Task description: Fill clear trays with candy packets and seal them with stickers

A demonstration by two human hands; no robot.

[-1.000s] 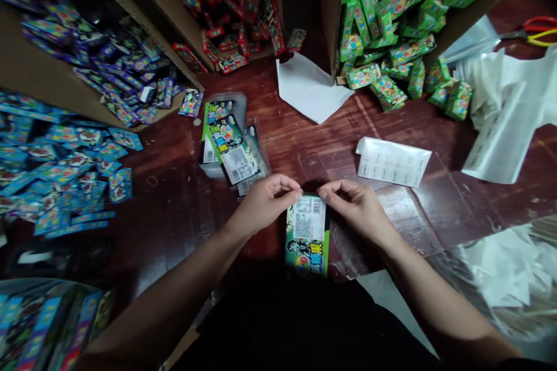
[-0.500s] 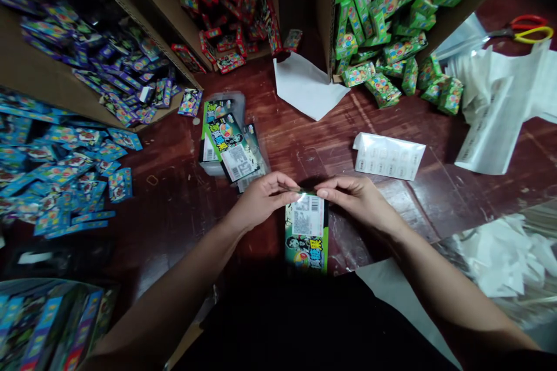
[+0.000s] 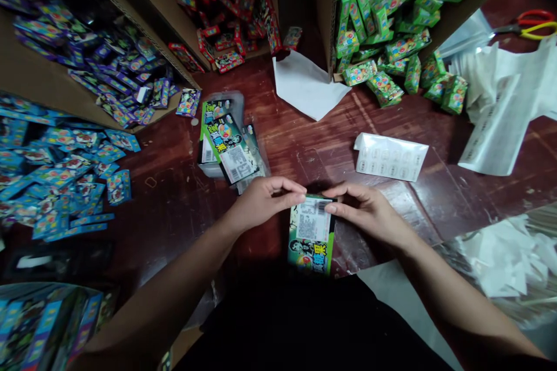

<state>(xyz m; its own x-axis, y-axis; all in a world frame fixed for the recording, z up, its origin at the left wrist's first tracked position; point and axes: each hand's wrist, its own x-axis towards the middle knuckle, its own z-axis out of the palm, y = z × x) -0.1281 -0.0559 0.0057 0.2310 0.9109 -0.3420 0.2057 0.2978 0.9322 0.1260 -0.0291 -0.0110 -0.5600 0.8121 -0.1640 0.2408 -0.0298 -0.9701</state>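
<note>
A flat green-and-black candy packet (image 3: 310, 237), with a white barcode label on its upper part, is right in front of my body. My left hand (image 3: 265, 200) is closed in a pinch, thumb and fingertips at the packet's upper left edge. On the other side, my right hand (image 3: 368, 206) grips the upper right edge between thumb and fingers. Just beyond my left hand lies a loose pile of similar candy packets (image 3: 235, 151) in clear plastic. A white sheet of round stickers (image 3: 390, 156) rests past my right hand.
Open cartons hold purple candy boxes (image 3: 117, 75), red candy boxes (image 3: 226, 40) and green candy boxes (image 3: 383, 46). Blue candy boxes (image 3: 65, 168) are heaped at left. White paper (image 3: 307, 87), scissors (image 3: 531, 26), sticker strips (image 3: 491, 122) and paper scraps (image 3: 500, 255) lie about.
The candy packet's top edge, earlier pinched up between both hands, now lies flatter. My right hand has slid a little right and down; the packet has shifted slightly right.
</note>
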